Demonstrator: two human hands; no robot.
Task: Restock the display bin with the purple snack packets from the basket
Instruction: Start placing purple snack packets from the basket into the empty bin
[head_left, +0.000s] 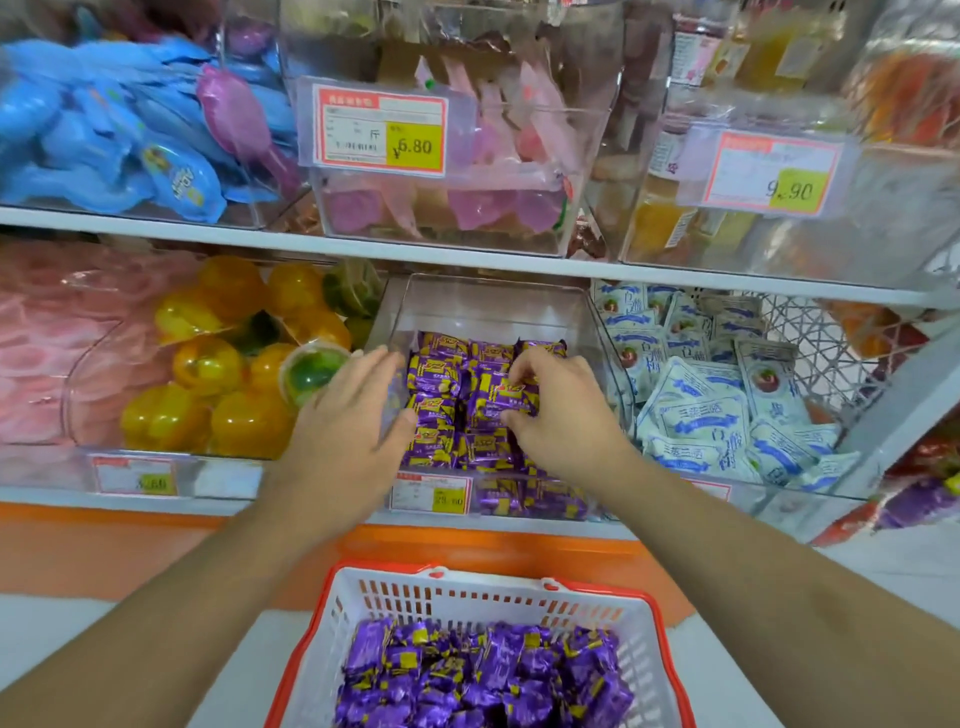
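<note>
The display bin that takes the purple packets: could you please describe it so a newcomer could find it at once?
Look at the lower white shelf. The display bin is the clear box in its middle, between yellow jelly cups and white-and-blue packets. It alone holds purple snack packets, with both hands over them.

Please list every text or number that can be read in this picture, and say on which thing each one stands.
"¥6.80" and "斤": upper middle price tag.
"9.90": upper right price tag.
"白" and "三蒸三晒", roughly: blue-white packets.
Price tag under the purple bin: perhaps "29.80", blurred.
Lower left price tag: too blurred.
Purple snack packets: logo unreadable.
</note>
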